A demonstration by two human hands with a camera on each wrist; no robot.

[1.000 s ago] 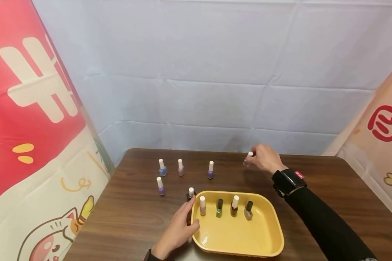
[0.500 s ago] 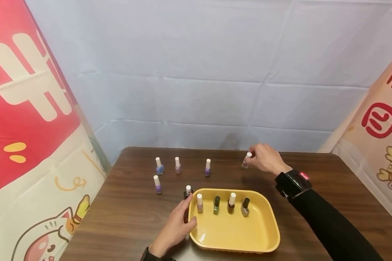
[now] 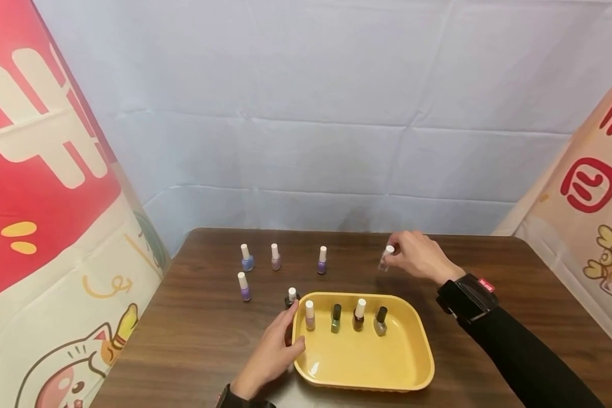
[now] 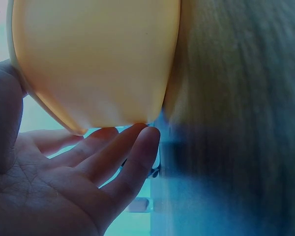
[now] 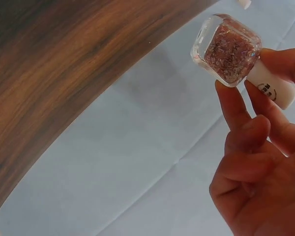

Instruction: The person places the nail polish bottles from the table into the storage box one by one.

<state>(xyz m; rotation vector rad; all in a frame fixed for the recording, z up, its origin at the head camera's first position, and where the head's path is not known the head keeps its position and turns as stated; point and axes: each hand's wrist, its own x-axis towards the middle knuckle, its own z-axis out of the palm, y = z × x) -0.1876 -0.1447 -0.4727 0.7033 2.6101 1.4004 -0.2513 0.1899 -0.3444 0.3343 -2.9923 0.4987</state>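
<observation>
My right hand [image 3: 420, 255] pinches a nail polish bottle [image 5: 231, 51] between thumb and fingers, near its white cap [image 5: 273, 86]. The bottle is clear glass with pinkish glitter inside. It tilts near the table's back edge; whether it touches the table I cannot tell. My left hand [image 3: 271, 351] grips the left side of the yellow tray [image 3: 367, 383], thumb over the rim and fingers against the outer wall [image 4: 103, 64]. Standing in a row inside the tray are several nail polish bottles: pale purple [image 3: 310, 317], green [image 3: 335, 320], dark [image 3: 358, 317] and greyish [image 3: 381, 323].
Blue [image 3: 247, 259], pinkish [image 3: 275, 258] and purple [image 3: 322, 262] polish bottles stand along the table's back. Another purple bottle [image 3: 244, 288] is nearer on the left. A black bottle [image 3: 292, 296] sits against the tray's back-left corner. A pale cloth [image 3: 285, 141] hangs behind the table [image 3: 183, 328].
My right hand has brought the glitter bottle slightly toward me and to the right. My left hand keeps its hold on the tray. The whole head view has shifted a little.
</observation>
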